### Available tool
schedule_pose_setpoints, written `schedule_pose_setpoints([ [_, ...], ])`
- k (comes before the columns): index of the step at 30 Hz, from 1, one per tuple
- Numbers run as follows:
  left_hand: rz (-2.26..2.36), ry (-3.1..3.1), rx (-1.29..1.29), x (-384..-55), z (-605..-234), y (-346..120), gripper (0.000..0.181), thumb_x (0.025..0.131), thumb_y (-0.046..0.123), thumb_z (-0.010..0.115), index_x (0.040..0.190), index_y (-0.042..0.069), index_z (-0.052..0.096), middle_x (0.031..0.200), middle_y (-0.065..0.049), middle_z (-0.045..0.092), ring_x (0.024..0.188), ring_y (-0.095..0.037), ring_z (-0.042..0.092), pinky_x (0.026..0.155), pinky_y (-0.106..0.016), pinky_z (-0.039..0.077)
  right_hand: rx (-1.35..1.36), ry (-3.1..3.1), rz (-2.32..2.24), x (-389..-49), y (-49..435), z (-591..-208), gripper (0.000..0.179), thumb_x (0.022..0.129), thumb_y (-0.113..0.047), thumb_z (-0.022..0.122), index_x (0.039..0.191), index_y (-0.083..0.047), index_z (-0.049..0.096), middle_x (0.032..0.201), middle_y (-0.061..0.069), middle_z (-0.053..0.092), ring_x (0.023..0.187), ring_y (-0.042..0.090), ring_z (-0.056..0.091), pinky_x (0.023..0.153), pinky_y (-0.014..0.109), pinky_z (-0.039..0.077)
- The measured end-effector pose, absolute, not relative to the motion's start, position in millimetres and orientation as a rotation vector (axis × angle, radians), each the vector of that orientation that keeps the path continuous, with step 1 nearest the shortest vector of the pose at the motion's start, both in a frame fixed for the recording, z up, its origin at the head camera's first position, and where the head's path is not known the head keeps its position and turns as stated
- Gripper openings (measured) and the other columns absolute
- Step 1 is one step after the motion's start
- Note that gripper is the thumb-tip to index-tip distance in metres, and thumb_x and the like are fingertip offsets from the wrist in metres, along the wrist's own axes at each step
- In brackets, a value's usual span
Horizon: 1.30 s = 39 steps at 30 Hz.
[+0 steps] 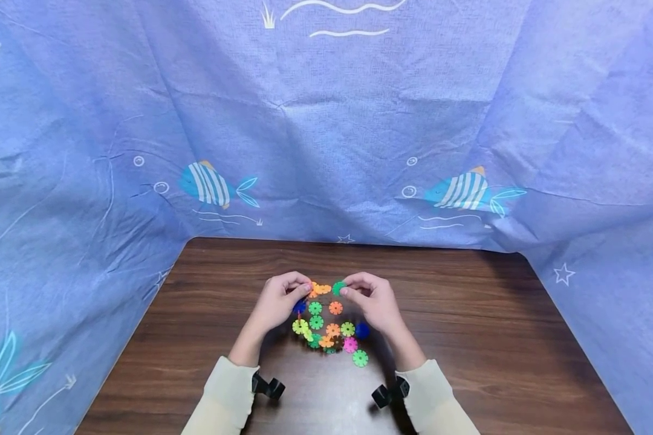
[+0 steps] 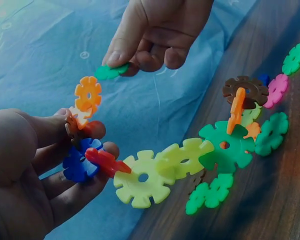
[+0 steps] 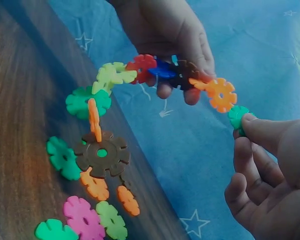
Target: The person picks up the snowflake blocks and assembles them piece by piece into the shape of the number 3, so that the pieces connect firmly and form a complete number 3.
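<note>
My left hand (image 1: pixel 276 300) grips a chain of slotted plastic snowflake discs near one end. In the left wrist view its fingers lie around a brown disc (image 2: pixel 72 126) and a blue disc (image 2: pixel 81 161). Past the fingertips, two joined orange discs stick out, the outer one (image 2: pixel 88 94) toward my other hand. Between thumb and fingers my right hand (image 1: pixel 371 297) pinches a green disc (image 3: pixel 238 118). Its edge meets the outer orange disc; whether the slots interlock I cannot tell. From the blue disc the chain runs through a red disc (image 2: pixel 107 162) and yellow-green discs (image 2: pixel 143 178) to a larger green disc (image 2: pixel 226 146).
Beyond the chain's green disc are a large brown disc (image 3: pixel 103 154), a pink disc (image 3: pixel 83 218) and several others, low over the brown wooden table (image 1: pixel 468 338). A blue fish-patterned cloth (image 1: pixel 326 151) hangs behind the table and at both sides.
</note>
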<state>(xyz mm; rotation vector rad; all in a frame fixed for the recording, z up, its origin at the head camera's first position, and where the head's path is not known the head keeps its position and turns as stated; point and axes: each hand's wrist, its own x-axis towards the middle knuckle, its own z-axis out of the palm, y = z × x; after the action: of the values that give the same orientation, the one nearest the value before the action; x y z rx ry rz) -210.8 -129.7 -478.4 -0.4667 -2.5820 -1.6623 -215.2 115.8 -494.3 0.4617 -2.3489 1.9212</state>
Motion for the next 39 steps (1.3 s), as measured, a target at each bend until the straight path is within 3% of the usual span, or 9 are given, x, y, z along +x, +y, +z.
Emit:
schedule_pose_setpoints([
  [12, -1.627, -2.591, -0.465, -209.4, -478.9, -124.4, 0.01, 0.101, 0.017, 0.067, 0.099, 0.012, 0.076, 0.084, 0.002, 0.076, 0.076, -0.009, 0.068, 0.077, -0.027, 0.054, 0.463, -2.318, 1.913, -214.7, 120.1, -495.9, 0.011, 0.089, -0.014, 0.082, 0.098, -0.008, 0.08, 0.088, 0.012, 0.077, 0.075, 0.02, 0.071, 0.066, 0.024, 0.056],
  [20, -1.615, -2.591, -0.474, -206.6, -476.6, -121.3, 0.011, 0.101, 0.019, 0.067, 0.099, 0.012, 0.076, 0.084, 0.002, 0.076, 0.076, -0.01, 0.067, 0.074, -0.027, 0.054, 0.471, -2.318, 1.901, -215.0, 118.2, -497.9, 0.013, 0.09, -0.016, 0.081, 0.099, -0.007, 0.08, 0.09, 0.012, 0.078, 0.074, 0.018, 0.07, 0.064, 0.024, 0.055],
  [24, -1.606, -2.585, -0.472, -205.0, -476.9, -117.8, 0.011, 0.101, 0.018, 0.067, 0.098, 0.013, 0.076, 0.081, 0.001, 0.075, 0.072, -0.01, 0.067, 0.071, -0.026, 0.054, 0.485, -2.32, 1.882, -213.7, 117.8, -497.9, 0.012, 0.09, -0.013, 0.081, 0.099, -0.005, 0.08, 0.089, 0.012, 0.078, 0.073, 0.015, 0.067, 0.064, 0.023, 0.054],
  [26, -1.614, -2.574, -0.475, -203.7, -476.6, -115.9, 0.012, 0.102, 0.018, 0.066, 0.098, 0.012, 0.076, 0.078, -0.001, 0.074, 0.069, -0.017, 0.068, 0.068, -0.026, 0.053, 0.492, -2.337, 1.86, -211.8, 116.7, -493.9, 0.011, 0.09, -0.009, 0.079, 0.099, -0.002, 0.079, 0.089, 0.015, 0.077, 0.073, 0.017, 0.067, 0.064, 0.022, 0.054],
  [31, -1.531, -2.572, -0.487, -201.9, -479.4, -109.7, 0.011, 0.102, 0.017, 0.066, 0.098, 0.014, 0.076, 0.077, 0.001, 0.074, 0.067, -0.015, 0.066, 0.064, -0.025, 0.051, 0.514, -2.369, 1.782, -199.5, 111.6, -470.6, 0.007, 0.09, 0.002, 0.075, 0.096, 0.006, 0.077, 0.087, 0.021, 0.076, 0.072, 0.022, 0.066, 0.064, 0.022, 0.053],
  [33, -1.505, -2.555, -0.483, -202.5, -480.8, -107.9, 0.01, 0.101, 0.016, 0.067, 0.097, 0.014, 0.077, 0.08, 0.002, 0.075, 0.068, -0.009, 0.065, 0.066, -0.025, 0.052, 0.516, -2.361, 1.777, -197.2, 110.2, -465.4, 0.007, 0.09, 0.002, 0.076, 0.095, 0.007, 0.077, 0.086, 0.021, 0.076, 0.071, 0.023, 0.066, 0.064, 0.023, 0.052],
  [36, -1.57, -2.516, -0.486, -204.3, -481.7, -107.6, 0.012, 0.101, 0.019, 0.067, 0.101, 0.012, 0.077, 0.086, 0.002, 0.076, 0.074, -0.013, 0.067, 0.069, -0.025, 0.054, 0.471, -2.349, 1.819, -202.2, 111.5, -472.6, 0.007, 0.09, 0.002, 0.075, 0.095, 0.007, 0.076, 0.086, 0.021, 0.075, 0.071, 0.028, 0.067, 0.062, 0.024, 0.052],
  [39, -1.718, -2.503, -0.51, -206.2, -482.4, -110.6, 0.018, 0.101, 0.021, 0.068, 0.114, 0.011, 0.074, 0.102, -0.004, 0.077, 0.088, -0.019, 0.071, 0.078, -0.029, 0.057, 0.408, -2.311, 1.939, -211.0, 117.0, -488.0, 0.008, 0.091, 0.002, 0.075, 0.098, 0.007, 0.075, 0.087, 0.024, 0.075, 0.072, 0.028, 0.07, 0.063, 0.027, 0.055],
])
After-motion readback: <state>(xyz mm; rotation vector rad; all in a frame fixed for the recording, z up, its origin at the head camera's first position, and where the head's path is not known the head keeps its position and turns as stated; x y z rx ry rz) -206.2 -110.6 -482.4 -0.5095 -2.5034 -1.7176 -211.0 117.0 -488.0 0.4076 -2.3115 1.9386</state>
